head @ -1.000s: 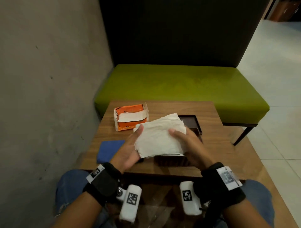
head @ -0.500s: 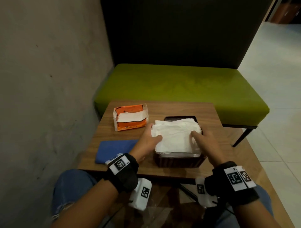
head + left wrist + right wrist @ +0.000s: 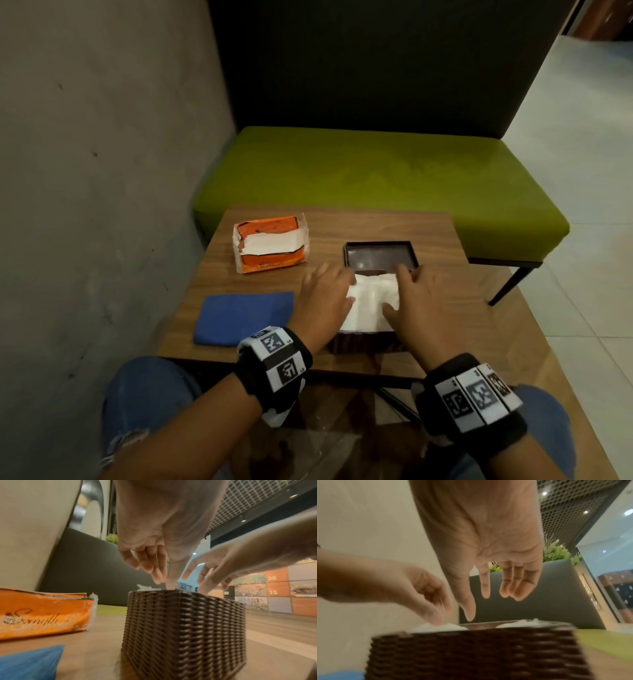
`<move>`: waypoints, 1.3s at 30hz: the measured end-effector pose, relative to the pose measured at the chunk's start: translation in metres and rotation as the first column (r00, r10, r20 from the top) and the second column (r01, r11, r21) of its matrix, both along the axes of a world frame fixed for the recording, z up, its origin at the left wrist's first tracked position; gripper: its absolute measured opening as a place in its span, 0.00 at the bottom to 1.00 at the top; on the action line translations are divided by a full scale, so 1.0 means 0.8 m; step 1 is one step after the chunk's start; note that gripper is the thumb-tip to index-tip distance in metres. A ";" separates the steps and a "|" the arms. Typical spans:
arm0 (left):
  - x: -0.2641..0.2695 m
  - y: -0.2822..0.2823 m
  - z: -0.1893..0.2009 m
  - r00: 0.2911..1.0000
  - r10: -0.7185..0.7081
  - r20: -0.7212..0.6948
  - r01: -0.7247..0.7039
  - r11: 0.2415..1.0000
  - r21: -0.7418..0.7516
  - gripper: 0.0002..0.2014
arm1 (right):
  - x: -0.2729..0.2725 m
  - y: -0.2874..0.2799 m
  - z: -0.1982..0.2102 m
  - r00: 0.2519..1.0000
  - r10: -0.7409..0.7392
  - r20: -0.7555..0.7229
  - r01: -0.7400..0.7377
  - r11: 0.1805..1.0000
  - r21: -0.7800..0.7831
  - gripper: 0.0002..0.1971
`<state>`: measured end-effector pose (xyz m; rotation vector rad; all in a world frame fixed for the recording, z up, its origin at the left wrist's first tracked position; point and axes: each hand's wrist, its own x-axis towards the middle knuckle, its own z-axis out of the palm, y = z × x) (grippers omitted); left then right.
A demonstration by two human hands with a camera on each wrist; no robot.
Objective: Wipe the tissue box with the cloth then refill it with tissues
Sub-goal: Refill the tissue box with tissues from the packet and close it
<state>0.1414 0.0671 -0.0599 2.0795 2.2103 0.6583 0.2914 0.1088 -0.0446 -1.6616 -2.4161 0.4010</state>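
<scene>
The dark woven tissue box [image 3: 363,344] [image 3: 185,628] [image 3: 479,653] stands at the table's near edge with a stack of white tissues [image 3: 373,301] [image 3: 436,626] in its open top. My left hand [image 3: 327,291] [image 3: 154,563] presses the stack's left side with straight, downward fingers. My right hand [image 3: 416,299] [image 3: 484,588] is over the right side, fingers straight and thumb pointing down to the tissues. Neither hand grips anything. The folded blue cloth [image 3: 243,317] [image 3: 29,662] lies flat to the left of the box.
An opened orange tissue pack [image 3: 270,243] [image 3: 42,616] lies at the back left of the wooden table [image 3: 445,308]. A dark lid [image 3: 380,255] lies just behind the box. A green bench [image 3: 376,171] stands beyond, a concrete wall on the left.
A second ago both hands held the tissue stack above the box. They set it on the opening and have since pushed it down inside, fingers now flat on top.
</scene>
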 end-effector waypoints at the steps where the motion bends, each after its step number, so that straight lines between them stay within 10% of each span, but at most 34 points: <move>1: 0.002 -0.002 -0.002 0.997 -0.023 -0.078 0.020 0.999 -0.046 0.13 | -0.006 -0.001 -0.003 1.000 0.026 -0.001 -0.026 0.999 -0.040 0.26; 13: 0.009 0.023 -0.013 0.952 0.029 -0.304 -0.141 0.925 -0.352 0.11 | -0.031 0.015 -0.021 0.984 0.097 0.147 -0.043 0.942 -0.333 0.22; 21: -0.105 0.048 0.012 0.923 0.258 0.286 -0.259 0.965 -0.035 0.08 | -0.041 -0.005 -0.023 0.976 0.189 0.105 -0.137 0.917 -0.374 0.25; 26: -0.207 0.090 0.003 0.977 0.212 0.002 -0.200 0.926 -0.320 0.18 | -0.044 0.012 -0.028 0.974 0.210 0.090 -0.147 0.878 -0.456 0.25; 30: -0.215 0.115 -0.022 0.986 0.014 -0.165 -0.120 0.748 -0.652 0.35 | -0.042 0.009 -0.029 0.976 0.203 0.075 -0.147 0.876 -0.460 0.25; 39: -0.202 0.120 -0.060 0.980 0.075 -0.184 -0.152 0.879 -0.451 0.24 | -0.041 0.007 -0.032 0.978 0.200 0.064 -0.153 0.887 -0.435 0.25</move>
